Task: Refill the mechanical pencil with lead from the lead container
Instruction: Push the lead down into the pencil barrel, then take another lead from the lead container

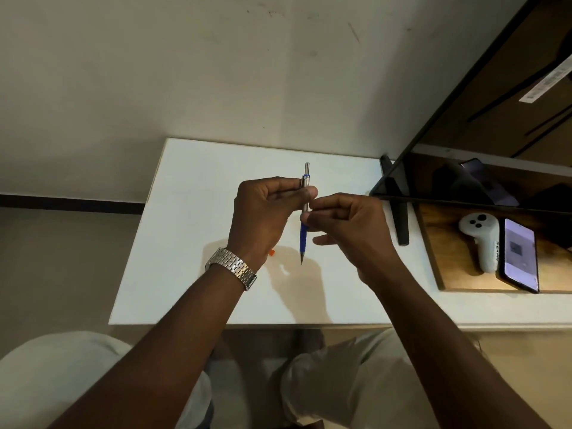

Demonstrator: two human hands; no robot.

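Standing by the white table [185, 230], I see one mechanical pencil [303, 239] held above its middle, metal cap end toward the wall and point toward the person. Two hands are on it. The left hand [264, 212], with one steel wristwatch [230, 267] on its wrist, has its fingers curled round the upper barrel with the thumb pressed over the clip. The right hand [346, 226] comes in from the pencil's right and pinches the barrel at mid-length between thumb and forefinger, its other fingers loosely curled. Just left of the pencil's point, a single small orange piece [272, 252] peeks from behind the left wrist; so little of it shows that I cannot say what it is. Right of the pencil, near the right hand, one black stand foot [401, 224] lies across the table's edge under a dark screen [458, 125]. Farther right of the pencil, a wooden board [439, 243] carries one white controller [483, 243] and one phone [520, 255], side by side with its display lit. Left of the pencil the tabletop runs bare to its edge; the near edge lies below the forearms.
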